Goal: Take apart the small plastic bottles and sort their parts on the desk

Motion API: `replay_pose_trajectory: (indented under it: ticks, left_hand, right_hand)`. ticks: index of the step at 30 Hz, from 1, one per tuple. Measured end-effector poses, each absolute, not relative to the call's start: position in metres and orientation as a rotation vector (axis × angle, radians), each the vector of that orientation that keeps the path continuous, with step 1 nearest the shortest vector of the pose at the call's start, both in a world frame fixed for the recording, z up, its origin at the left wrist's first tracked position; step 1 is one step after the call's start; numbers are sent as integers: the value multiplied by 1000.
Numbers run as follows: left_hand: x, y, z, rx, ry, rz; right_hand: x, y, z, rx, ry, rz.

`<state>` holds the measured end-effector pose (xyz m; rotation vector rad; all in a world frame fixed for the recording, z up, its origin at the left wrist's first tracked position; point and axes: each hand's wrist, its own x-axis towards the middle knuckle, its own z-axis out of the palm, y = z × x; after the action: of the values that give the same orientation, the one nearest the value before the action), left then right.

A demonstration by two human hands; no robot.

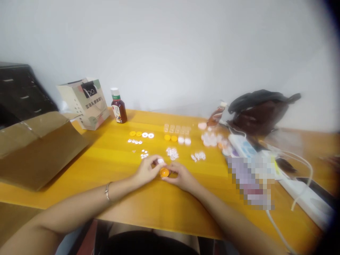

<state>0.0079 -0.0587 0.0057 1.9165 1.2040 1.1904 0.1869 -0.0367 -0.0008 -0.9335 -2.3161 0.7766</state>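
Note:
Both my hands meet at the middle of the yellow table (111,170). My right hand (180,177) pinches a small orange round cap (164,172) against the tabletop. My left hand (147,170), with a bracelet on its wrist, has its fingers curled round a small white piece (160,161) just above the cap. Beyond the hands lie rows of small parts: yellow and white rings (141,134), orange and white caps (177,139), clear little cups (176,129) and piles of tiny white pieces (172,153).
An open cardboard box (37,148) sits at the left, a printed paper bag (85,102) and a dark bottle (118,106) behind it. At the right are a black bag (260,109), a lying bottle (216,115), a white power strip (300,191) with cables, and a blurred-out patch.

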Motion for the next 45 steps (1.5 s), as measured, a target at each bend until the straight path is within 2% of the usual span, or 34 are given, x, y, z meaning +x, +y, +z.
replay_pose_trajectory:
  ticks: [7,14,22,36,45]
  left_hand:
    - [5,-63,10,2067,1092,1092]
    - [-2,-53,10,1971,1115,1218]
    - [6,-63,14,1809,994,1299]
    - [0,-63,19,2053,806,1267]
    - [0,-64,17,2041,873,1349]
  right_hand:
    - [189,-35,6,-881,-2361,860]
    - [194,-36,13,-983,-2120,1035]
    - [178,-54,21,-872,-1916,1118]
    - [177,-52,20,-704,-1425,1766]
    - [169,-55,26,-767,-1257,1760]
